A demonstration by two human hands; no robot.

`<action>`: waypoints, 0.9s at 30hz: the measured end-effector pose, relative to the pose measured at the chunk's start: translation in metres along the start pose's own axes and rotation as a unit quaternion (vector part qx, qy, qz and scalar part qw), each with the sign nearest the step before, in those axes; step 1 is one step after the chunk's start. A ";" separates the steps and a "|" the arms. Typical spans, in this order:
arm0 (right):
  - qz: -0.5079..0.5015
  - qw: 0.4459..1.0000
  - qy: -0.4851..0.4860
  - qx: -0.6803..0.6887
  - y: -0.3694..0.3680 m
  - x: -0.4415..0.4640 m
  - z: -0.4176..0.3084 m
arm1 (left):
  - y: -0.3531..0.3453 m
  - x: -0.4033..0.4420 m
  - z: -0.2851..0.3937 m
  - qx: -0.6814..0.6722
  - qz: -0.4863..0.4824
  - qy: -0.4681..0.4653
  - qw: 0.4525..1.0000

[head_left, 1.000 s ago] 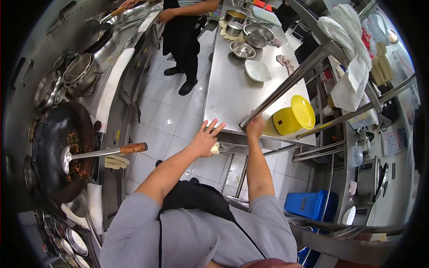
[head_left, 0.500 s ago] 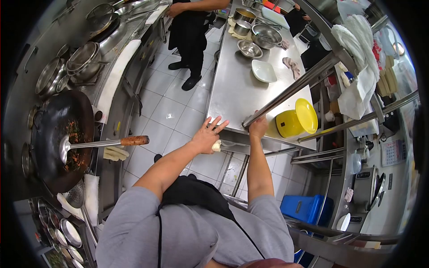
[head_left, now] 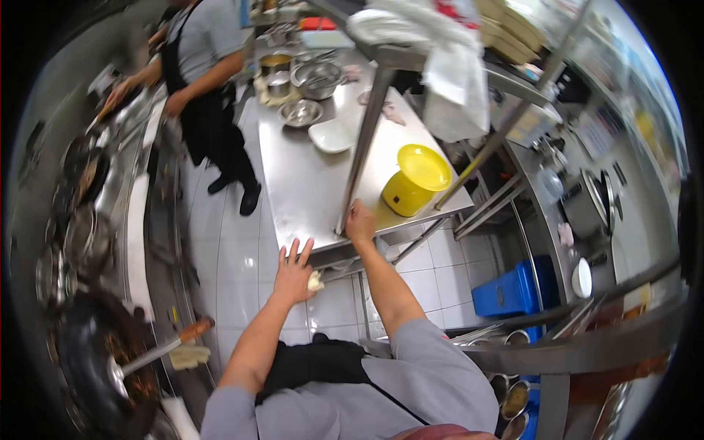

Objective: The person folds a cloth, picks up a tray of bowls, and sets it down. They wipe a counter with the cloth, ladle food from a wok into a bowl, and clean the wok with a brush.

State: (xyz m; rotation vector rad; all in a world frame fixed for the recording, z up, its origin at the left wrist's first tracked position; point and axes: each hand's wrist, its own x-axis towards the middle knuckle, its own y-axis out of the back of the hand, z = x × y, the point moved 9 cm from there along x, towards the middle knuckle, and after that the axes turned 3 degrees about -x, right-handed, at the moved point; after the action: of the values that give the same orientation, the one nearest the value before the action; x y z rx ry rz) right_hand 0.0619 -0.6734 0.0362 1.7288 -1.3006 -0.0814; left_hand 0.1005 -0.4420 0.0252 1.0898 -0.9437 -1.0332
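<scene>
My left hand (head_left: 293,277) is at the near left corner of the steel table (head_left: 304,209), its fingers spread towards the edge. A small crumpled pale cloth (head_left: 315,281) shows at its thumb side, apparently held against the palm. My right hand (head_left: 359,222) is closed at the foot of the slanting metal post (head_left: 366,132), by the table's front edge; its fingertips are partly hidden. Right of it stands a yellow scale (head_left: 406,192) with a round yellow plate (head_left: 424,168) on top.
A white dish (head_left: 331,137) and steel bowls (head_left: 300,113) stand farther back on the table. On the left, a wok (head_left: 92,352) holds food and a ladle (head_left: 158,352). A person (head_left: 209,88) works at the stove line. A blue bin (head_left: 506,290) is lower right.
The view has turned, so the table and scale appear farther left and the stove lower. The other person now reaches over the stove. Both my hands stay near the table's edge.
</scene>
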 end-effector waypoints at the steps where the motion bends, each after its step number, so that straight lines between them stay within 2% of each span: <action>1: -0.005 1.000 -0.003 -0.015 -0.001 0.000 -0.001 | -0.002 0.000 -0.001 0.007 0.003 0.002 1.000; 4: 0.022 0.999 -0.002 0.037 0.011 0.000 -0.009 | -0.001 0.000 0.002 0.026 0.007 -0.011 1.000; 21: 0.024 0.997 -0.033 0.065 0.011 -0.004 -0.002 | -0.003 0.001 0.007 0.038 0.009 -0.013 0.999; 27: 0.048 0.997 -0.016 0.059 0.011 -0.004 -0.003 | -0.005 0.001 0.006 0.041 -0.002 -0.012 0.999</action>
State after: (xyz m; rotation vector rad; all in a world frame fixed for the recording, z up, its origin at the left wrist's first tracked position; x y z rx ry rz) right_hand 0.0541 -0.6688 0.0433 1.7685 -1.4350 0.0234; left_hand 0.0935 -0.4449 0.0214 1.1499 -1.0109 -1.0201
